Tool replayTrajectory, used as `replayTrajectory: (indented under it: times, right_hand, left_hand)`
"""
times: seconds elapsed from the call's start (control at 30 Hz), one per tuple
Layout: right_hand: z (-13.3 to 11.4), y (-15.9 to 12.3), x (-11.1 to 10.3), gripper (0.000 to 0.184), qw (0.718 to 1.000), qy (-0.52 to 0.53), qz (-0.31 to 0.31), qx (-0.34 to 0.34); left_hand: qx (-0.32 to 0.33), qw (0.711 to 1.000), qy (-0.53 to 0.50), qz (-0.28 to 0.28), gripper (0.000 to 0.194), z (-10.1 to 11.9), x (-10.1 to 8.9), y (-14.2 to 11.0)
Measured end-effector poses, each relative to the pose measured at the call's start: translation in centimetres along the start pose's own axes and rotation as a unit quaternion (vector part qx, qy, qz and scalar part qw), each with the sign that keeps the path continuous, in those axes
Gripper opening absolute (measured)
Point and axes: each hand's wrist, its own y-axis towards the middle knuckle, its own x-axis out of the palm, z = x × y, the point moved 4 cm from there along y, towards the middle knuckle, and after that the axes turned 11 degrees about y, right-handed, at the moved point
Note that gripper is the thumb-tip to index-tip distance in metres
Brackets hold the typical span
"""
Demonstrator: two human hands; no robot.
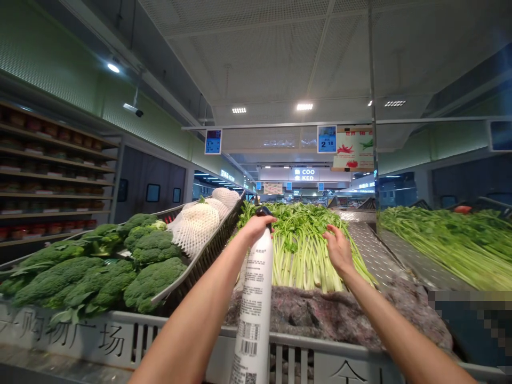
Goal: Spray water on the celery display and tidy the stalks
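My left hand (258,226) is closed around the neck of a tall white spray bottle (256,288) with a black head. The bottle stands nearly upright in front of me, its printed label and barcode facing my way. Behind it lies a broad pile of celery (300,256), leaves at the back and pale stalks toward me. Over the right side of the celery hovers my right hand (339,249), fingers loosely bent and apart, with nothing in it. Whether its fingertips touch the stalks I cannot tell.
Broccoli (156,282) fills the left of the stand, beside white foam-netted produce (200,218) and a slanted black divider (212,240). A crumpled grey-brown cloth (320,317) lies before the celery, behind the grey front rail (296,346). A mirror (436,186) rises at right.
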Motion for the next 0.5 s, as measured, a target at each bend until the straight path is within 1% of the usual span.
replayTrajectory:
  times: [0.07, 0.17, 0.23, 0.33, 0.4, 0.5]
  right_hand:
    - [-0.2, -0.1, 1.1, 0.046, 1.000, 0.021, -0.004, -0.003]
    - [0.6, -0.6, 1.5, 0.043, 0.999, 0.032, -0.014, 0.002]
    - [1.6, -1.1, 1.1, 0.042, 0.999, 0.028, -0.022, 0.014]
    - [3.5, -1.9, 0.0, 0.041, 0.999, 0.009, -0.030, 0.036]
    - [5.0, -2.3, -0.7, 0.040, 0.998, -0.008, -0.029, 0.048]
    - [6.9, -2.7, -1.5, 0.038, 0.997, -0.030, -0.026, 0.063]
  left_hand:
    - [0.003, 1.000, 0.000, 0.005, 0.020, 0.1, -0.2, -0.3]
    - [0.015, 1.000, -0.002, 0.006, 0.020, 0.8, -0.4, -1.1]
    - [0.040, 0.999, -0.012, 0.007, 0.020, 1.6, -0.5, -2.0]
    - [0.080, 0.996, -0.029, 0.023, 0.019, 3.1, -0.8, -3.3]
    - [0.085, 0.995, -0.033, 0.037, 0.019, 3.6, -0.9, -3.8]
    - [0.076, 0.996, -0.030, 0.048, 0.019, 3.6, -1.0, -3.7]
